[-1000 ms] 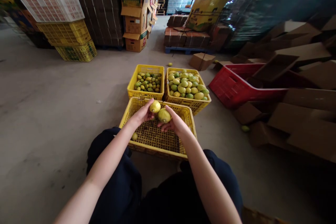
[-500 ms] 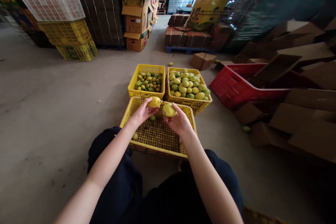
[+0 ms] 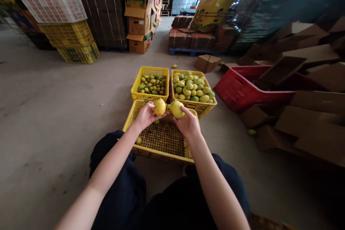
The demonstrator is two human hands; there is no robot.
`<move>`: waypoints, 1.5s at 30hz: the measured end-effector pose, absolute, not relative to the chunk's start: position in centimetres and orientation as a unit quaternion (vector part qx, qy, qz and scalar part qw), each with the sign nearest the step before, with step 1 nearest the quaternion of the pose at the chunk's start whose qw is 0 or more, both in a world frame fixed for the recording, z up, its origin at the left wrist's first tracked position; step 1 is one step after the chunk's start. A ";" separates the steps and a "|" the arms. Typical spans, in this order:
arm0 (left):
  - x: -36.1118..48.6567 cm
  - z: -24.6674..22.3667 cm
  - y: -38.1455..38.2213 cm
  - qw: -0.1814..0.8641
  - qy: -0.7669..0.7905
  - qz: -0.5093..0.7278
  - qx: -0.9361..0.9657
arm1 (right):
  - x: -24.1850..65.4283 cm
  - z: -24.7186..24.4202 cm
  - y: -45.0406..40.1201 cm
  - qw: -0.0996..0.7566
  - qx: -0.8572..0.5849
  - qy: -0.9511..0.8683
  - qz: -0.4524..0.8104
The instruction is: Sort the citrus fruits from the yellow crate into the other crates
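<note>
My left hand [image 3: 147,115] holds a yellow lemon [image 3: 160,107] between thumb and fingers. Close beside it, my right hand [image 3: 189,122] grips a second, yellow-green lemon [image 3: 176,109]. Both are held above the near yellow crate [image 3: 161,151], whose perforated floor shows a few loose fruits, among them a lemon [image 3: 138,140] at the left side and a green one [image 3: 156,122] toward the back. Behind stand two more crates: the left crate [image 3: 136,85] with smaller, greener lemons [image 3: 152,85], the right crate [image 3: 207,109] heaped with larger lemons [image 3: 190,86].
On the right, a red crate [image 3: 234,90] lies among flattened cardboard boxes [image 3: 318,122]. Loose lemons rest on the floor, one by the cardboard [image 3: 252,132]. Stacked crates [image 3: 68,34] stand at the back left, with a small carton [image 3: 207,63] behind the fruit crates.
Both lemons have been turned in my fingers, so their rounder ends face me. My hands stay over the near crate, the right one shifted slightly.
</note>
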State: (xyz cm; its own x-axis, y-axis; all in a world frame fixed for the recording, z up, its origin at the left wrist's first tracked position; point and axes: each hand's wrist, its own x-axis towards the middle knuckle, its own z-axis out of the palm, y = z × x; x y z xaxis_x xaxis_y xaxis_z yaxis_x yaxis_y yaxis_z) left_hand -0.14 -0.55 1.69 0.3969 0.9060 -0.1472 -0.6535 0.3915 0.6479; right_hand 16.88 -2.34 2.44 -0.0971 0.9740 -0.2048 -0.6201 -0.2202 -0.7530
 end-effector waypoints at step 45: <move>0.6 1.7 -0.1 0.781 0.309 0.514 0.176 | 15.8 1.7 -1.8 0.588 -0.423 -0.171 0.668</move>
